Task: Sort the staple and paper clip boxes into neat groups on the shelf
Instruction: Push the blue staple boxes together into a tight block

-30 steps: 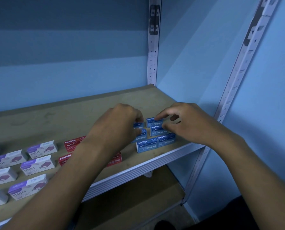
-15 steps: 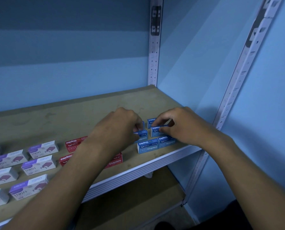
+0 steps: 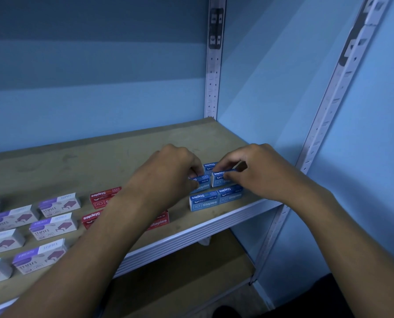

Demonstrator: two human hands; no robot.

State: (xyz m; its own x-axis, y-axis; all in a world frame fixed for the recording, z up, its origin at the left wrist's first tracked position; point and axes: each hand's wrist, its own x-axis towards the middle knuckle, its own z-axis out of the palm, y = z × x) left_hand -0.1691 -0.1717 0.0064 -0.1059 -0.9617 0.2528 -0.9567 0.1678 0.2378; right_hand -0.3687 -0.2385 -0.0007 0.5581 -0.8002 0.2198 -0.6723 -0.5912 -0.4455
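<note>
Gripping blue staple boxes (image 3: pixel 215 188) at right front of wooden shelf (image 3: pixel 95 161), both hands close together. Left hand (image 3: pixel 168 175) pinches middle-row left box (image 3: pixel 200 180); right hand (image 3: pixel 255 171) pinches box beside it (image 3: pixel 221 179). Two more blue boxes sit touching at shelf edge; one behind. Red staple boxes (image 3: pixel 99 197) left of them, partly under left forearm. Purple-and-white staple boxes (image 3: pixel 54 226) in rows far left. All boxes closed, contents unseen. Versus half second ago: hands slightly closer, right-hand box nudged toward neighbour.
</note>
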